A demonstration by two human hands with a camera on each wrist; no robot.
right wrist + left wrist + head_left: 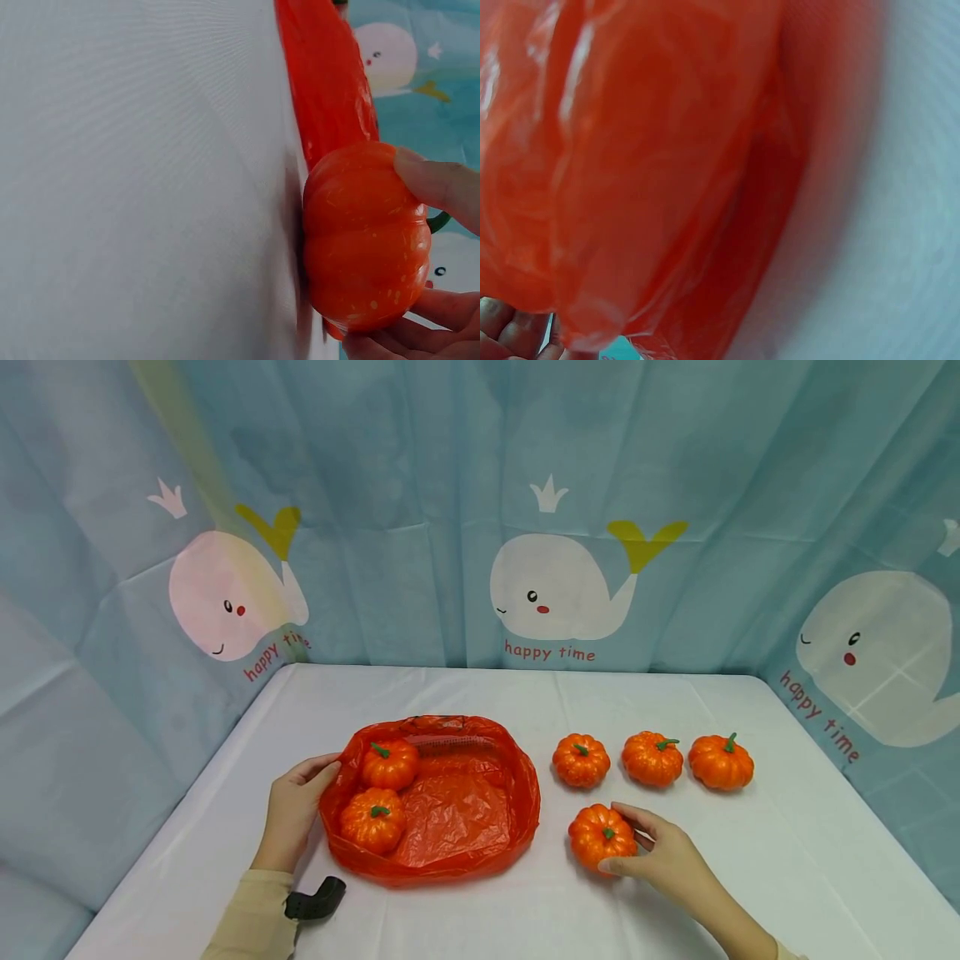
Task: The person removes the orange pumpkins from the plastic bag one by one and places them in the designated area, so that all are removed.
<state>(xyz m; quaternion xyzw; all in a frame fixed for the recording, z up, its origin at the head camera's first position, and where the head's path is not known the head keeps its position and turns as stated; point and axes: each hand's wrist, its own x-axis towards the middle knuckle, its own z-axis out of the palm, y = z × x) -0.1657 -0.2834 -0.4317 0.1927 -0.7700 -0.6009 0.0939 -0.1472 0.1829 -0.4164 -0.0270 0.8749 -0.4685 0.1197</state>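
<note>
An oval container lined with a red plastic bag [468, 810] stands left of centre on the table in the head view. Inside it, along the left side, lie two small orange pumpkins, one farther back [390, 766] and one nearer [372, 822]. My left hand [295, 806] pinches the bag's rim at its left side; the red plastic fills most of the left wrist view. To the right of the container, my right hand [663, 860] grips another orange pumpkin [600, 837] between thumb and fingers, its green stem facing up. In the right wrist view that pumpkin [367, 240] sits close over the white cloth.
Behind the right hand, three more pumpkins stand in a row: left [581, 762], middle [651, 760] and right [720, 763]. A black curved object [315, 900] is beside the left wrist. A blue curtain [420, 527] with whales surrounds the white table [510, 693].
</note>
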